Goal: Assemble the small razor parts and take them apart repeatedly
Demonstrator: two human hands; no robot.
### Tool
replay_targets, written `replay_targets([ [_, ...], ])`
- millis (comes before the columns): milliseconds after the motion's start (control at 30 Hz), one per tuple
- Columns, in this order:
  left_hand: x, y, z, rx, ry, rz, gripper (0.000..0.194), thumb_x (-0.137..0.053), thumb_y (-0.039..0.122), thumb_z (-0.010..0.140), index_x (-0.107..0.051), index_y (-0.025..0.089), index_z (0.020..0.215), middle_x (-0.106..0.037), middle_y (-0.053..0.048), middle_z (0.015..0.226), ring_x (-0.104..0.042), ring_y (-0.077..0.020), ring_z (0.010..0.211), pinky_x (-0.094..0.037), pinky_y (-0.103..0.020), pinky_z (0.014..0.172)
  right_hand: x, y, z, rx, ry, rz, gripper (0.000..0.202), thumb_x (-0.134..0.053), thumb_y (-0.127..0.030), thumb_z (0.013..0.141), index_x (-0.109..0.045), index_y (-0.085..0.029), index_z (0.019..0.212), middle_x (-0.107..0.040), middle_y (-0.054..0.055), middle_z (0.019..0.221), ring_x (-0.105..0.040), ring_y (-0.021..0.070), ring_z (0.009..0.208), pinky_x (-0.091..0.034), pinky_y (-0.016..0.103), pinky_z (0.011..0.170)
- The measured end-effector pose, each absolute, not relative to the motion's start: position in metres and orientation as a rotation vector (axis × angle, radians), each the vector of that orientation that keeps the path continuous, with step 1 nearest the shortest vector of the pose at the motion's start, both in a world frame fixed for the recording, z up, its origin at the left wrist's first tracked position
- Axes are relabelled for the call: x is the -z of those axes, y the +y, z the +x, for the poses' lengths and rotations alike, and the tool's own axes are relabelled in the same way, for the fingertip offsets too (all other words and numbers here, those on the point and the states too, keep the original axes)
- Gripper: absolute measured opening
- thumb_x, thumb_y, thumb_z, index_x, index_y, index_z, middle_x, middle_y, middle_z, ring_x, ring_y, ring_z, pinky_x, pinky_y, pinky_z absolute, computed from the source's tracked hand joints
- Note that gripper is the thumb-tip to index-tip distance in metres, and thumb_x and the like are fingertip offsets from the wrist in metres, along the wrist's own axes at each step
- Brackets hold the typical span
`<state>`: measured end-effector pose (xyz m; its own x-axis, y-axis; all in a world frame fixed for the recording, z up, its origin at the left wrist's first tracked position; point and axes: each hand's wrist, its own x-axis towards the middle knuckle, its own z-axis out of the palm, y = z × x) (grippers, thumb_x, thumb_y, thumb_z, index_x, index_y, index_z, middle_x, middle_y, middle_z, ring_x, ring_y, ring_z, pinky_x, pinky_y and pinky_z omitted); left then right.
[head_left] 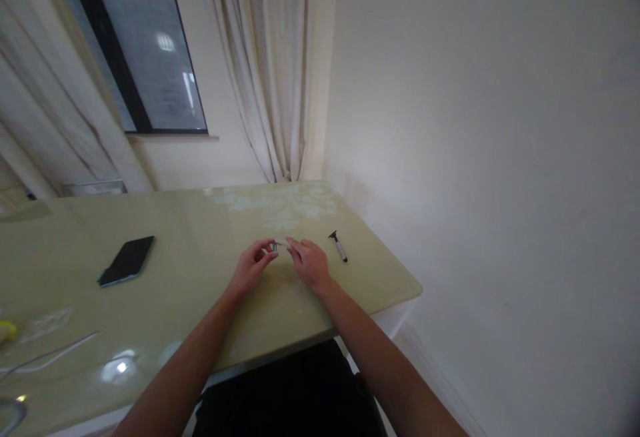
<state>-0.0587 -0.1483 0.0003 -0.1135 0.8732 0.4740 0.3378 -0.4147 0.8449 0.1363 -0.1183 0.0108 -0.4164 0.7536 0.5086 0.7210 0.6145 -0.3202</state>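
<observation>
My left hand [251, 265] is closed, with thumb and fingers pinching a small green and whitish piece [275, 247]; it is too small to name. Facing it, my right hand [311, 262] is closed on a thin pale stick-like thing [282, 243], whose tip reaches to the small piece. Whether the two touch I cannot tell. Both hands are just above the table, near its right end. To the right of my right hand lies a razor [339, 247] with a black head and a grey and black handle.
The glossy greenish table [190, 257] meets a bare wall [480, 157] on the right. A black tablet-like device [128, 260] lies to the left. Cables [50, 355], clear plastic [47, 323] and a yellow thing [7, 330] are at the far left. Curtains [270, 63] hang behind.
</observation>
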Motion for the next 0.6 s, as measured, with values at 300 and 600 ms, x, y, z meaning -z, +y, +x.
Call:
replay_targets([
  [300, -0.0027, -0.1501, -0.0588, -1.587, 1.355, 1.675, 0.043, -0.073, 0.049, 0.081, -0.072, 0.019, 0.112, -0.06, 0.001, 0.078, -0.046, -0.0095, 0.055, -0.037, -0.022, 0.052, -0.0124, -0.12, 0.1358, -0.106, -2.215, -1.136, 0.041, -0.042, -0.044, 0.108, -0.062, -0.029, 0.141, -0.072, 0.006, 0.099, -0.064, 0.0178, 0.093, -0.045, 0.025, 0.083],
  [600, -0.0041, -0.1503, -0.0599, -1.579, 1.375, 1.692, 0.044, -0.073, 0.049, 0.082, -0.072, 0.018, 0.113, -0.06, 0.001, 0.078, -0.045, -0.0092, 0.054, -0.037, -0.022, 0.051, -0.01, -0.1201, 0.1351, -0.115, -2.194, -1.074, 0.04, -0.043, -0.043, 0.108, -0.064, -0.028, 0.138, -0.072, 0.006, 0.097, -0.064, 0.0177, 0.091, -0.045, 0.025, 0.082],
])
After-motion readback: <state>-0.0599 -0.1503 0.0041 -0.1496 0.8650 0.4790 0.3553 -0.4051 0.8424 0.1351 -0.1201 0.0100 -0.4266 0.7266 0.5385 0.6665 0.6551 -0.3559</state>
